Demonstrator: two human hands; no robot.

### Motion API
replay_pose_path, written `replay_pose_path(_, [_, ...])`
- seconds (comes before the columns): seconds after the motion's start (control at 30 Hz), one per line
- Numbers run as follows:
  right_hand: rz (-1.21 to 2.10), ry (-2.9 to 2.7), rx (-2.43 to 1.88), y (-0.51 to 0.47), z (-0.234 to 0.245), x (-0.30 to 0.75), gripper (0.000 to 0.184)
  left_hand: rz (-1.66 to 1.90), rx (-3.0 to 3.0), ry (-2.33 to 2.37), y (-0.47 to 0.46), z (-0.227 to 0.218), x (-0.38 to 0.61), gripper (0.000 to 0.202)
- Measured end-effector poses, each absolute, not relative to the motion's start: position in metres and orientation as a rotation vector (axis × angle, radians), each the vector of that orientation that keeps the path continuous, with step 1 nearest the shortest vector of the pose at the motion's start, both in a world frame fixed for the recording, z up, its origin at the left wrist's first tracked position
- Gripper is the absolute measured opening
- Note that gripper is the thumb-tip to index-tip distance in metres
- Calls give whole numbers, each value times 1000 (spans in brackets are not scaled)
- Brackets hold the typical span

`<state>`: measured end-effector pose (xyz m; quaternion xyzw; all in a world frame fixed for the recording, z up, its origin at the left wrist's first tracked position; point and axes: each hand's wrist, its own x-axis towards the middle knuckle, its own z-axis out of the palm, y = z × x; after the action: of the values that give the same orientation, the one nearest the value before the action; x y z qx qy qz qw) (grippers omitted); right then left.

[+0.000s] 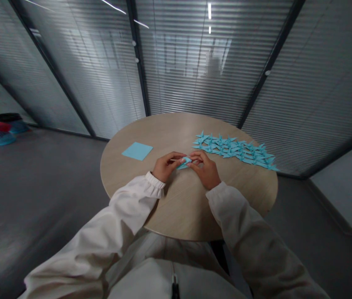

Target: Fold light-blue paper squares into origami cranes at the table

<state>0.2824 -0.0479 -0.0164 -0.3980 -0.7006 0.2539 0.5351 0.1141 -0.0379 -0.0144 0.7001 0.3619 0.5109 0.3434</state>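
Both hands, left hand and right hand, pinch a folded blue paper on the round table.

Between my fingertips I pinch a small, partly folded light-blue paper piece, lying low and flat against the round wooden table.

The person wears a loose off-white long-sleeved garment with gathered elastic cuffs at both wrists. The left hand and right hand are bare, without gloves. A small dark clip sits low on the garment's front.
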Motion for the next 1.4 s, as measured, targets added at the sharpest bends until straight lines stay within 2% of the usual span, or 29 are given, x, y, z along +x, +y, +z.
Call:
replay_pose_path(0.2, [637,-1585,-910,-47,-18,280,28,1459,1760,996,-36,-17,113,27])
replay_pose_path(0.37, [621,-1716,-895,-47,-18,282,12,1525,1766,937,-39,-14,113,24])
replay_pose_path(0.53, [433,-1789,-864,-46,-16,285,6,1554,1947,974,-41,-10,111,23])
replay_pose_path(0.83, [246,-1920,-849,-49,-12,286,13,1640,2254,1008,-39,-7,108,17])
replay_pose_path(1.07, [266,-1943,-857,-51,-10,286,19,1617,2259,952,-38,-8,107,17])
replay_pose_path(1.4, [368,-1906,-853,-52,-12,282,13,1515,2169,1021,-45,-7,112,21])
